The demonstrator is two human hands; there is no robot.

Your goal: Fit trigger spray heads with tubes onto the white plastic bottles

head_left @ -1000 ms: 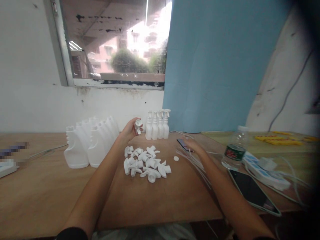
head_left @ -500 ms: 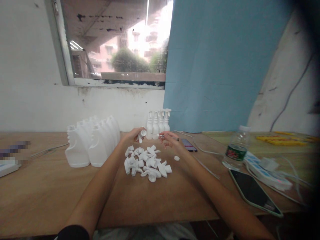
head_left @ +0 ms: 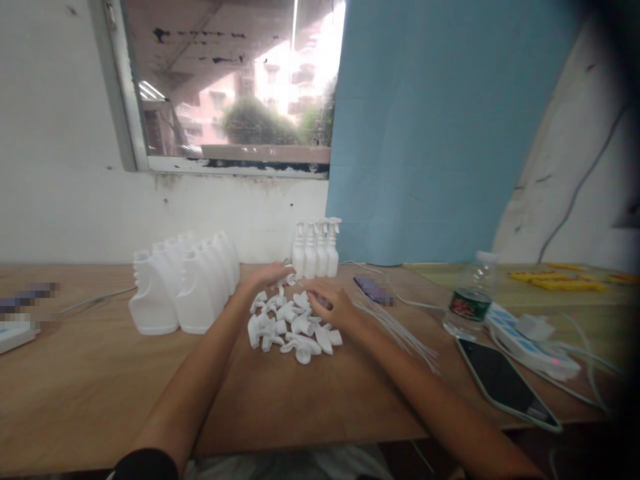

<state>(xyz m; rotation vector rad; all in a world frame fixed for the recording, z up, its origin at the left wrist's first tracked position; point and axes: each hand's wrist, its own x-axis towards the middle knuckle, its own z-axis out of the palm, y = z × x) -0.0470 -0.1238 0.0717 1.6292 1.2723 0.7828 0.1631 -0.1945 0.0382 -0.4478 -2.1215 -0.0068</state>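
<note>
My left hand [head_left: 271,274] is closed around a white trigger spray head [head_left: 289,280], its round cap end facing right. My right hand [head_left: 339,308] grips what looks like a small screwdriver [head_left: 323,301], whose thin shaft points at that spray head. I cannot tell whether the tip touches it. Just below both hands lies a loose pile of white trigger spray heads [head_left: 303,325]. Behind them stand several white spray bottles [head_left: 311,259] with heads fitted. White bottles without heads [head_left: 197,308] stand in rows left of my left forearm.
Thin white tubes [head_left: 400,330] lie right of my right hand, near a phone [head_left: 375,290]. Farther right are a water bottle [head_left: 470,303], a power strip [head_left: 533,347] with cables and a second phone [head_left: 507,383]. A window and blue sheet [head_left: 410,133] rise behind the table.
My right hand has moved down and toward me with the tool, nearer the pile. My left hand has shifted slightly, still holding the spray head. The small white piece beside my right arm no longer shows.
</note>
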